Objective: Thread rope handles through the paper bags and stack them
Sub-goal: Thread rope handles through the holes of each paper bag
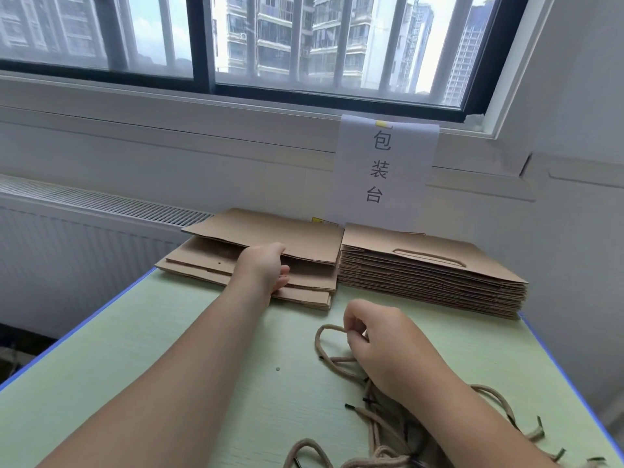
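A low pile of flat brown paper bags (270, 238) without handles lies at the table's far middle. My left hand (265, 268) reaches into it, thumb over the top bag's near edge and fingers under, gripping that bag. To the right stands a taller stack of bags (435, 282), its top one fitted with a rope handle (430, 257). My right hand (378, 339) pinches a loop of beige rope (326, 332) just above the table. More loose ropes (381, 430) with black tips lie tangled under and behind my right wrist.
The pale green table (185, 349) has blue edges; its left edge runs diagonally, the right edge drops off near the wall. A white paper sign (381, 173) hangs from the window sill behind the bags. A white radiator (84, 238) stands at left.
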The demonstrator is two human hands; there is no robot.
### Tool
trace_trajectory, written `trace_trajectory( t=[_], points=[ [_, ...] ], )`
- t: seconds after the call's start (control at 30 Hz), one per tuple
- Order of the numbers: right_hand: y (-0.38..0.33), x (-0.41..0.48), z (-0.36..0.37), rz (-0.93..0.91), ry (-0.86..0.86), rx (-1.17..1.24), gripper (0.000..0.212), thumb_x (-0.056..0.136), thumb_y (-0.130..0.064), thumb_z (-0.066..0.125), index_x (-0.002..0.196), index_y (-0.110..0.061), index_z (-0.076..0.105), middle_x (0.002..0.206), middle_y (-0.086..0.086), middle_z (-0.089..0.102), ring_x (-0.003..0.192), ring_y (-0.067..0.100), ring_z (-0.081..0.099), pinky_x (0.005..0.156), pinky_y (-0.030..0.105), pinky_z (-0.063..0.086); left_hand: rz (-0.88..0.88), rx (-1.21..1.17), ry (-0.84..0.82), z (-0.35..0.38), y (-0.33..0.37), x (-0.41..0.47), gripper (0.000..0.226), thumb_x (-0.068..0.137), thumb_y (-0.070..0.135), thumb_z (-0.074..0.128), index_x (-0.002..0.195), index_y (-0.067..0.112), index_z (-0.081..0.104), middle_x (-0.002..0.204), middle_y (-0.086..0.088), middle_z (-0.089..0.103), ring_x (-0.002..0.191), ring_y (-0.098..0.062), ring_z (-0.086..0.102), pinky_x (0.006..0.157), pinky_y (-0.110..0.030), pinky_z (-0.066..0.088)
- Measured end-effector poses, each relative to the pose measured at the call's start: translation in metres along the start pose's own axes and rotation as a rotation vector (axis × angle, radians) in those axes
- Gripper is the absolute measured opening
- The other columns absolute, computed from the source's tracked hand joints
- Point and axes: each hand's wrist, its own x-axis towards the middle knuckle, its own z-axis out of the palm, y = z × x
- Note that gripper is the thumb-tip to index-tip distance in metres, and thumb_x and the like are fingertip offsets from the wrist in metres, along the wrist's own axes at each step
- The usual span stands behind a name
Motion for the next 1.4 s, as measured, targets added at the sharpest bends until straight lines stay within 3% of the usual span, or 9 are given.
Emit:
trace_trajectory(
  t=[0.07, 0.17, 0.37, 0.53, 0.77, 0.97, 1.17, 1.3, 1.4],
  points=[
    [0.002, 0.001, 0.001, -0.001, 0.009, 0.031, 0.017, 0.098, -0.019, 0.05, 0.093, -0.034, 0.054, 0.077, -0.007, 0.063, 0.06, 0.01, 0.05, 0.056, 0.029, 0.044, 0.141, 0.059, 0.128, -0.008, -0.003, 0.003, 0.016, 0.097, 0.031, 0.069, 0.087, 0.019, 0.064, 0.082, 0.003, 0.064, 0.084, -0.021, 0.065, 0.087, -0.039, 0.057],
    [0.004, 0.0, 0.003, -0.021, 0.021, 0.086, 0.028, 0.097, -0.017, 0.05, 0.106, -0.043, 0.055, 0.079, -0.009, 0.064, 0.061, 0.011, 0.054, 0.06, 0.032, 0.047, 0.263, 0.054, 0.308, -0.027, -0.005, 0.003, 0.023, 0.083, 0.041, 0.084, 0.079, 0.025, 0.069, 0.081, 0.006, 0.071, 0.076, -0.013, 0.064, 0.075, -0.029, 0.047],
    [0.006, 0.003, 0.007, 0.002, 0.022, 0.197, 0.034, 0.096, -0.014, 0.053, 0.102, -0.048, 0.058, 0.082, -0.015, 0.064, 0.066, 0.015, 0.059, 0.062, 0.033, 0.05, 0.16, -0.146, 0.456, -0.05, -0.006, 0.015, 0.021, 0.08, 0.009, 0.075, 0.086, 0.02, 0.059, 0.084, 0.001, 0.065, 0.084, -0.029, 0.068, 0.081, -0.038, 0.06],
    [0.004, 0.006, 0.001, 0.017, 0.087, 0.479, 0.046, 0.095, 0.004, 0.05, 0.096, -0.038, 0.067, 0.081, -0.009, 0.069, 0.065, 0.008, 0.063, 0.065, 0.033, 0.057, 0.295, -0.451, 0.366, -0.049, 0.01, 0.001, 0.027, 0.086, -0.005, 0.053, 0.106, 0.009, 0.063, 0.072, 0.002, 0.056, 0.058, -0.014, 0.049, 0.047, -0.017, 0.041],
    [0.012, 0.012, -0.007, 0.08, 0.182, 0.828, 0.032, 0.092, 0.014, 0.034, 0.084, -0.008, 0.056, 0.057, -0.007, 0.05, 0.052, 0.015, 0.032, 0.047, 0.028, 0.025, 0.52, -0.403, 0.183, -0.048, 0.024, -0.034, 0.032, 0.081, -0.004, 0.043, 0.089, 0.02, 0.064, 0.066, 0.006, 0.044, 0.053, -0.011, 0.037, 0.054, -0.027, 0.031],
    [0.013, 0.009, -0.017, -0.086, 0.308, 0.898, 0.018, 0.104, 0.001, 0.045, 0.095, -0.008, 0.058, 0.071, 0.004, 0.066, 0.056, 0.02, 0.051, 0.05, 0.027, 0.04, 0.691, -0.254, 0.122, -0.042, 0.031, -0.058, 0.035, 0.075, 0.009, 0.047, 0.095, 0.025, 0.07, 0.072, 0.001, 0.046, 0.062, -0.019, 0.04, 0.054, -0.028, 0.034],
    [0.013, 0.007, -0.016, -0.164, 0.407, 0.837, 0.028, 0.088, -0.053, 0.06, 0.078, -0.028, 0.071, 0.073, 0.01, 0.06, 0.064, 0.014, 0.05, 0.062, 0.027, 0.043, 0.87, -0.252, 0.127, -0.039, 0.039, -0.082, 0.04, 0.084, -0.005, 0.047, 0.093, 0.027, 0.068, 0.069, 0.009, 0.045, 0.063, -0.016, 0.04, 0.051, -0.022, 0.035],
    [0.012, 0.006, -0.021, -0.17, 0.518, 0.879, 0.019, 0.096, -0.038, 0.066, 0.081, -0.028, 0.073, 0.07, 0.018, 0.052, 0.06, 0.019, 0.041, 0.059, 0.03, 0.038, 0.927, -0.281, 0.126, -0.043, 0.043, -0.087, 0.035, 0.08, 0.003, 0.047, 0.094, 0.028, 0.068, 0.072, 0.005, 0.048, 0.061, -0.009, 0.043, 0.054, -0.022, 0.037],
    [0.018, 0.008, -0.025, -0.17, 0.62, 0.945, 0.025, 0.1, -0.012, 0.059, 0.084, -0.024, 0.073, 0.067, 0.006, 0.058, 0.062, 0.016, 0.049, 0.06, 0.026, 0.043, 0.907, -0.276, 0.1, -0.042, 0.042, -0.087, 0.035, 0.081, 0.002, 0.046, 0.093, 0.026, 0.068, 0.072, 0.0, 0.046, 0.061, -0.015, 0.041, 0.053, -0.025, 0.034]
  ],
)
